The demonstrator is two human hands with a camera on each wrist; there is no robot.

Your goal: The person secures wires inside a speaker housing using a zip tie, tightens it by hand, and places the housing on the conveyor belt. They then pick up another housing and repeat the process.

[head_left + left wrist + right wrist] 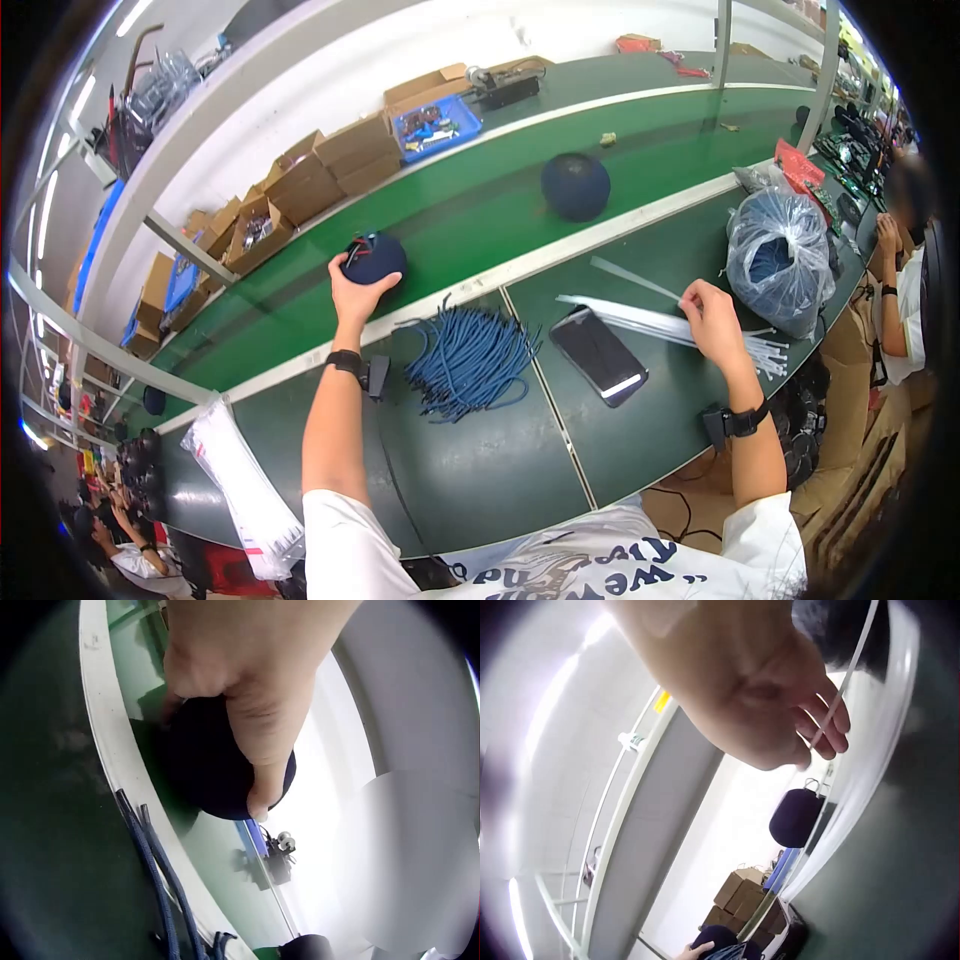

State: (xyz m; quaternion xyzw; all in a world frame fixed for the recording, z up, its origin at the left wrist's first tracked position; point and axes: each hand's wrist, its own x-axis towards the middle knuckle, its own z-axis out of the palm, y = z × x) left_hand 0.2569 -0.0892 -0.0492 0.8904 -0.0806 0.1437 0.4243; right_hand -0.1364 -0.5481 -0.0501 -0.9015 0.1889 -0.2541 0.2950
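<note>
At the near side of the green belt, my left hand [358, 298] grips a dark blue round object [382, 260] with dark and reddish cords at its top. In the left wrist view the thumb presses along the side of this dark ball [206, 761]. My right hand [714, 322], over the table's right half, pinches a thin white cable tie [635, 278] between thumb and fingers. Below that hand lies a bundle of white cable ties [640, 322]. A black phone [598, 352] rests beside the bundle, and a heap of blue cords [470, 360] lies nearer my left arm.
Another dark blue ball [576, 186] sits on the green belt [480, 200]. A clear plastic bag [780, 260] of dark blue things stands at right. A white plastic package [240, 480] lies at left. Cardboard boxes [355, 155] and a blue tray [440, 130] line the far side.
</note>
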